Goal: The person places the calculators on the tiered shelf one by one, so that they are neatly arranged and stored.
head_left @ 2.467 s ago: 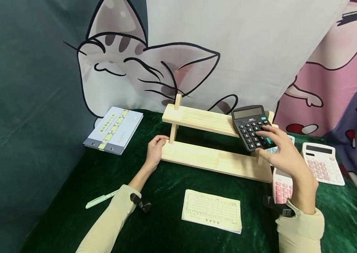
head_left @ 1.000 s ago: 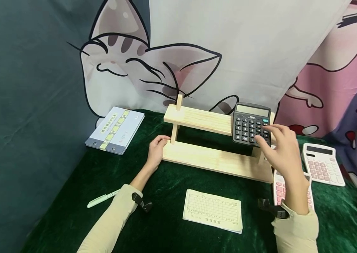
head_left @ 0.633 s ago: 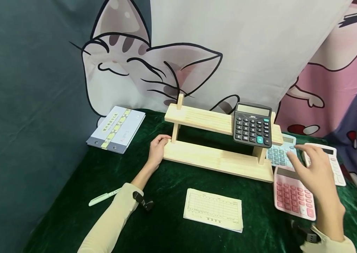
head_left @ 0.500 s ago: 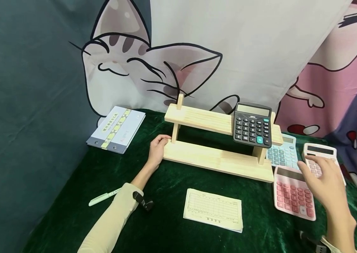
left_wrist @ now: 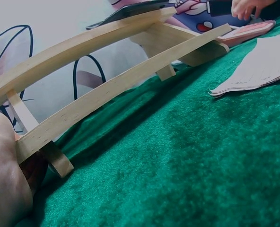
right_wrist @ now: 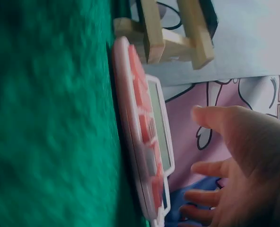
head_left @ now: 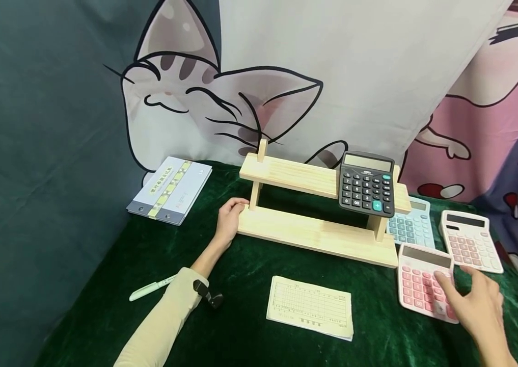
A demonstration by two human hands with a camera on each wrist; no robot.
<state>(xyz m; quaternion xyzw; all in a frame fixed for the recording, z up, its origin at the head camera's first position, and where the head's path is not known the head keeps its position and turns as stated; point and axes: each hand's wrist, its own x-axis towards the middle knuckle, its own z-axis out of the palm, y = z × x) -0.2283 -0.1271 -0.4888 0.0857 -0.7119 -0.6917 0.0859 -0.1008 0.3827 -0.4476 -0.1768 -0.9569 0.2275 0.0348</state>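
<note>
At the left end of a two-tier wooden rack [head_left: 286, 224], my left hand [head_left: 228, 221] grips the lower board, with fingers on top of its edge. A black calculator [head_left: 366, 183] leans on the right part of the upper board. My right hand [head_left: 479, 300] hovers at the right side of a pink calculator [head_left: 424, 283], thumb over its keys. In the right wrist view the thumb and fingers [right_wrist: 208, 168] are spread apart and hold nothing. Behind the rack's right end lies a light blue calculator [head_left: 409, 224], partly hidden by it.
Farther right is a white calculator with pale pink keys [head_left: 469, 239]. A pad of printed forms [head_left: 309, 307] lies in front of the rack. On the left are a grey-blue book [head_left: 169, 189] and a pale green pen [head_left: 151, 288]. A green velvet cloth [head_left: 222, 331] covers the table.
My right hand has let go of the black calculator, now leaning on the upper board, and moved right and down to the pink calculator. My left hand has stayed on the rack.
</note>
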